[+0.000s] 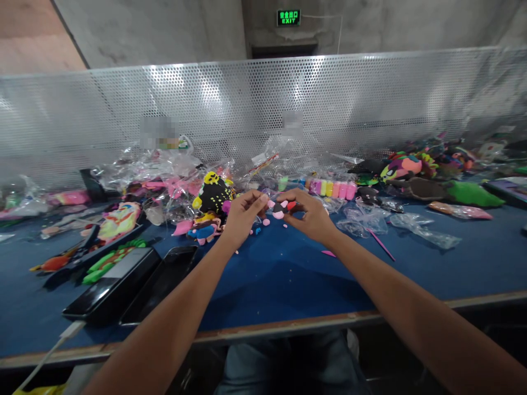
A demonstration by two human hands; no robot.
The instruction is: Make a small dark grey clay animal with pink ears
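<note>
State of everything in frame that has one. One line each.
Left hand: thumb and fingers pinched together; any held bit unclear.
Right hand: closed on the clay piece.
Clay piece: held, black with pink and red parts.
Exit sign: lit green.
Black device: white cable plugged in; on or off unclear.
Purple stick: lying loose.
Perforated panel: standing upright.

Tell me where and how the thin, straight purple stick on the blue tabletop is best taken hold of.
Probably pinch the purple stick across its narrow width, just nearer than its middle, coming from above on the near side. It lies slanted, its near end free on the blue tabletop, its far end close to crumpled transparent plastic.
</note>
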